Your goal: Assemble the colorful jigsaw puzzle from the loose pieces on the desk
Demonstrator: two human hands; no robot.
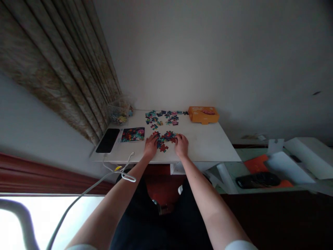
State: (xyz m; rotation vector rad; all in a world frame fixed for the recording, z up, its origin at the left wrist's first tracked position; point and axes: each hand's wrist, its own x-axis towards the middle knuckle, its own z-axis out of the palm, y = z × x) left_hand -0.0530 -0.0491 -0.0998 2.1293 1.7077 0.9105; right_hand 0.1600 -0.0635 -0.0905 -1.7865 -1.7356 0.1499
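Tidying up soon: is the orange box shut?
Shut: the orange box lies flat on the table, its printed top closed.

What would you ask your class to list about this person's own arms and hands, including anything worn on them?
The left hand and right hand are bare, with no gloves, and no watch or band shows on either forearm. A white left sleeve and white right sleeve show at the picture's lower edge.
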